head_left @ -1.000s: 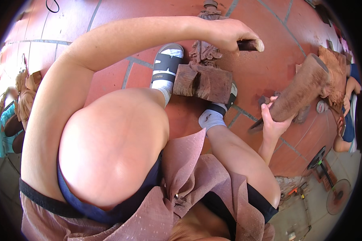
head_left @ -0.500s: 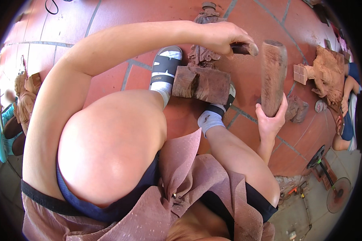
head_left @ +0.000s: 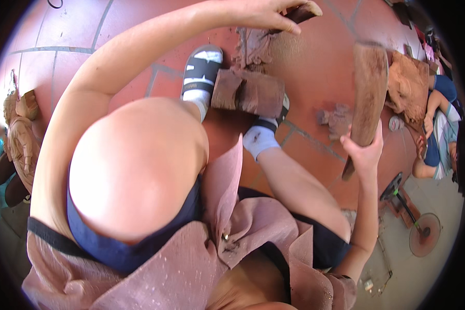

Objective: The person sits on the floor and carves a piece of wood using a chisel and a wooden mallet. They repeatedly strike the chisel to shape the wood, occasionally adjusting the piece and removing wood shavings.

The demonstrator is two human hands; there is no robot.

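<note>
My left hand (head_left: 274, 16) reaches across to the far side of a reddish-brown wood carving. It is closed around a dark wooden tool handle (head_left: 306, 13); the working end of that tool does not show. Raised at the right, my right hand (head_left: 366, 150) grips a thick wooden mallet (head_left: 369, 88) shaped like a club, its broad head upward. The carving's squared block (head_left: 249, 93) lies between my feet. Its carved part (head_left: 253, 46) stretches away from me, partly under my left hand and out of the picture at the top.
On the tiled floor (head_left: 315, 67) lie a small carved wood piece (head_left: 338, 121) and a can (head_left: 396, 123). Another person (head_left: 439, 124) sits at the right beside a larger carving (head_left: 405, 85). A fan (head_left: 424, 233) is at the lower right; a carved figure (head_left: 21, 137) stands at the left.
The mallet has swung right and tilted, away from the tool handle. My left hand sits farther up in the picture with its handle. The whole view has shifted somewhat.
</note>
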